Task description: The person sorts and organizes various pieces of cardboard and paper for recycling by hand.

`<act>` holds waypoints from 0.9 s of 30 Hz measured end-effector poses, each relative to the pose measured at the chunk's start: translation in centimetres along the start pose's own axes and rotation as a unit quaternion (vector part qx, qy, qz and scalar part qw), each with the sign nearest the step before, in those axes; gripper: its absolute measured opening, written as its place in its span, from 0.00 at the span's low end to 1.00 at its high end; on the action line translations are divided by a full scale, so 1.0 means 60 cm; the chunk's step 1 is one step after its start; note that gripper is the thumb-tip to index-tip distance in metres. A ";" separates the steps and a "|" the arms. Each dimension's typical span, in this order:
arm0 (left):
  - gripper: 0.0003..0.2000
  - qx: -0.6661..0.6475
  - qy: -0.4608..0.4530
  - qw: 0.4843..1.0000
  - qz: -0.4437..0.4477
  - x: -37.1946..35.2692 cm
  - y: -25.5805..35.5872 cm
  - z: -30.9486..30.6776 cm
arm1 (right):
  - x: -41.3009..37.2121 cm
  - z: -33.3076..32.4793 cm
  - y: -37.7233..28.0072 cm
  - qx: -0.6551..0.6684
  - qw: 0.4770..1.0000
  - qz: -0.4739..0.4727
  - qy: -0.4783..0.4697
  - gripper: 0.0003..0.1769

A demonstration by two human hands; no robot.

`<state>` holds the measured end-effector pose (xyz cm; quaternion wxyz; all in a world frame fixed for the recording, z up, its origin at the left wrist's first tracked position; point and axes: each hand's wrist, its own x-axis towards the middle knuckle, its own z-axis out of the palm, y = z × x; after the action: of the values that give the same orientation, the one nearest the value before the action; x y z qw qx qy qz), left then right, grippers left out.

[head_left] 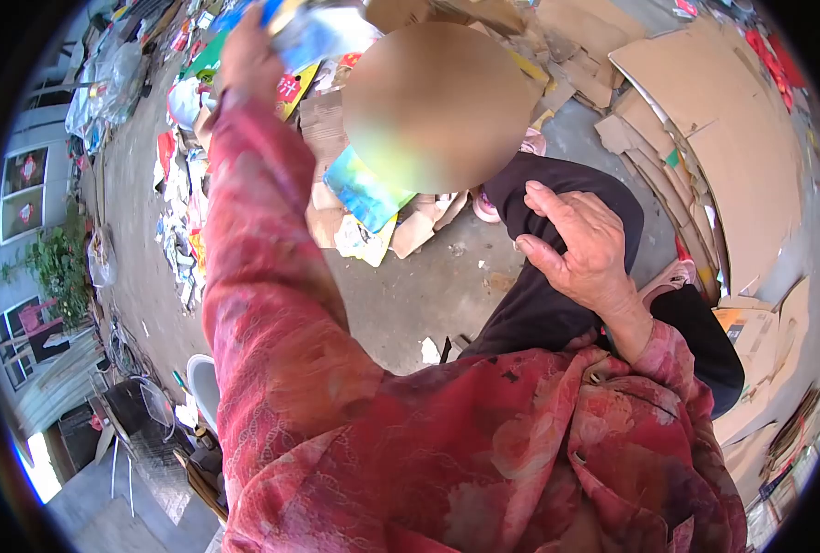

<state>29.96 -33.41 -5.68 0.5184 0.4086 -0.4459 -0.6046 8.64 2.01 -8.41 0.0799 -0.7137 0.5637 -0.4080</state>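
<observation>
My left hand (248, 57) reaches out to the far upper left. It is smeared by motion and appears closed on a blue-and-white printed sheet (322, 32). Below it lie a yellow printed piece (292, 89) and flattened cardboard (322, 124). My right hand (583, 241) is over my dark-trousered leg (603, 175), thumb and index finger apart, with nothing in it. A blue-green printed sheet (365, 189) rests on the paper and cardboard heap in front of me. A round blurred patch hides the middle of that heap.
Large flattened cardboard sheets (723, 138) are stacked on the right. Loose paper and plastic scraps (181, 217) form a pile on the left. A pale basin (204, 387) stands at lower left, near a dark bench-like object (142, 419). Concrete floor (396, 309) shows between the piles.
</observation>
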 end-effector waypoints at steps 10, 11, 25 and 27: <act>0.21 0.610 0.266 0.746 0.020 -0.325 -0.104 -0.383 | 0.005 0.010 0.005 0.040 0.999 -0.023 0.013 0.26; 0.16 0.632 0.248 0.734 -0.012 -0.348 -0.137 -0.388 | 0.008 0.012 0.003 0.047 0.998 -0.027 0.015 0.26; 0.34 0.708 0.104 0.639 -0.282 -0.428 -0.539 -0.345 | 0.048 0.040 -0.008 0.073 0.992 -0.019 -0.099 0.26; 0.47 0.681 0.096 0.639 -0.344 -0.419 -0.521 -0.322 | 0.058 0.047 -0.011 0.067 0.990 -0.016 -0.120 0.24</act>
<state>43.45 -8.67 -40.14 -0.1120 0.8256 -0.5065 -0.2221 11.13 -1.76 -8.21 0.1884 -0.7595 0.5099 -0.3573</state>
